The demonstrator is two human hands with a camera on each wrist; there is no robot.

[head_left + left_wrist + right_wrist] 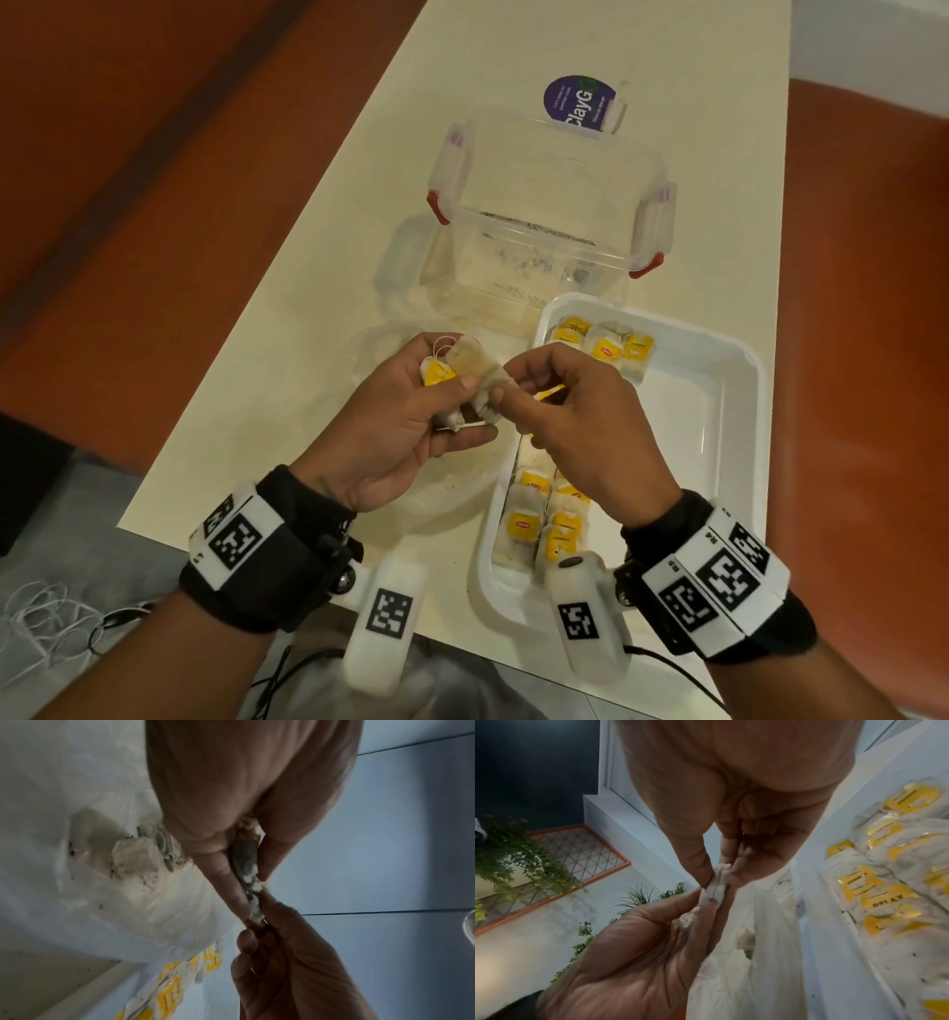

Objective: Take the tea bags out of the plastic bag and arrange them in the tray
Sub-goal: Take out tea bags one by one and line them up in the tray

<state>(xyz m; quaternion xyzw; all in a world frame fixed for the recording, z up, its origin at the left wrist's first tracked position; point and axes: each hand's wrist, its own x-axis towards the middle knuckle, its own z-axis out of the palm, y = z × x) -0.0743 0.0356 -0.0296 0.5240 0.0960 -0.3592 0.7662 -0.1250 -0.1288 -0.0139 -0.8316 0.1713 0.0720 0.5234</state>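
Above the cream table top point(318, 288), just left of the white rectangular plastic tray point(739, 411), the left hand point(405, 426) clutches a small bunch of paper tea bags with yellow tags point(452, 375), thumb clamped on top, fingers curled under. Right hand point(570, 416) pinches the edge of one bag from that bunch between thumb and forefinger; right wrist view shows the crumpled paper edge point(717, 884) squeezed in that pinch, both hands touching at the bag. Clear thin plastic bag point(133, 892) lies flat on the table under the hands, one more bag point(133, 858) apparently inside. Tray already has a row of bags at the far end point(601, 344) and a cluster at the near end point(544, 519); middle is bare. Clear lidded storage box with red clips point(549, 205) sits beyond, not involved. Step in hand looks like separating one bag. Best done by pulling slowly sideways, holding paper not string, since strings at the top of the bunch look tangled and the thin paper could tear and spill. Then lay it flat beside a row, tag up.
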